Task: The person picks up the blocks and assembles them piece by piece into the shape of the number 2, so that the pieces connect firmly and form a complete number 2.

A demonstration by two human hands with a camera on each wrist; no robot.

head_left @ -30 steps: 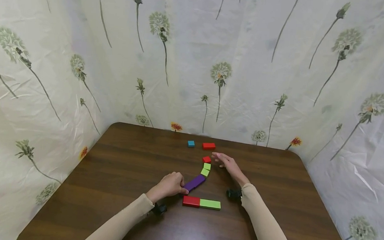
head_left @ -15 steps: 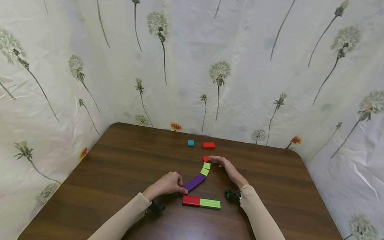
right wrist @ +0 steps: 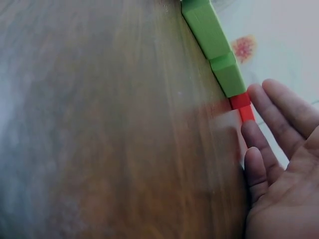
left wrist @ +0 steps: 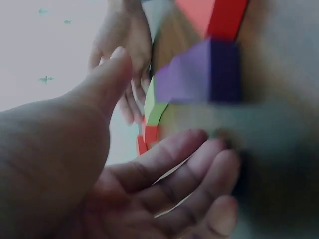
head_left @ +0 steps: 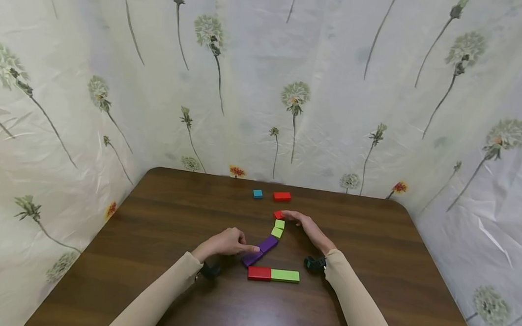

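Note:
Two purple blocks lie end to end in a slanting line on the table: the near one (head_left: 251,259) and the far one (head_left: 268,243). Beyond them the line bends on through two light green blocks (head_left: 277,232) to a small red block (head_left: 278,215). My left hand (head_left: 225,242) is just left of the purple blocks, its thumb overlapping them in the head view. The left wrist view shows its thumb (left wrist: 107,82) and fingers spread apart, gripping nothing. My right hand (head_left: 309,228) has its fingers extended, fingertips right at the small red block.
Nearer me, a red block (head_left: 259,273) and a light green block (head_left: 285,276) lie end to end. A blue block (head_left: 257,194) and another red block (head_left: 282,196) lie near the far edge of the brown table (head_left: 197,199). A floral curtain (head_left: 247,83) hangs behind.
My right hand has come left to the small red block. My left hand has let go of the near purple block and drawn up slightly; that block now sits lower and farther left.

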